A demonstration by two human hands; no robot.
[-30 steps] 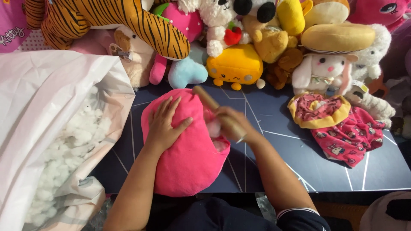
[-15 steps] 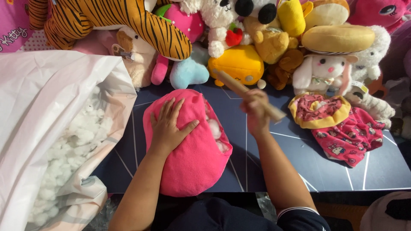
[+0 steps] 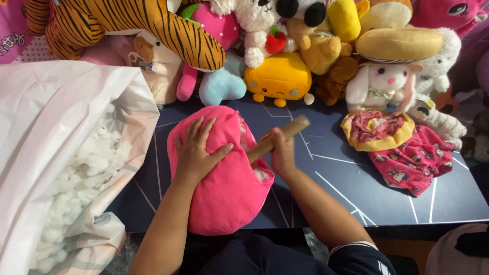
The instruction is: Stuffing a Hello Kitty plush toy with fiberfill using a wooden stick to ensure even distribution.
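**Stick pushed into a pink plush shell**

Nearest the camera, the two bare forearms rise from a dark sleeve edge toward the middle of the dark blue table [image 3: 356, 173]. The left hand [image 3: 196, 150] lies flat, fingers spread apart, pressing on top of the pink plush shell [image 3: 224, 188], which rests on the table directly under that palm and reaches back toward the person's body. The right hand [image 3: 280, 150] is closed tight around a wooden stick [image 3: 277, 138]; the stick slants up and away to the right of the fist, while its lower end goes into the opening on the shell's right side, just beside the fist. A bit of white stuffing shows at that opening, just below the fist.

To the left of the left hand, well apart from it, a large white plastic bag [image 3: 56, 117] lies open with loose white fibre filling [image 3: 81, 178] inside.

To the right of the gripping hand, a pink patterned cloth piece [image 3: 412, 158] with a yellow rim lies flat on the table.

Beyond both hands, a row of finished soft toys lines the far edge: a yellow square plush [image 3: 279, 76] straight past the stick's upper end, a striped tiger [image 3: 132, 23] farther left, a white rabbit [image 3: 379, 81] to the right, and a light blue toy [image 3: 221, 84] between tiger and yellow plush.
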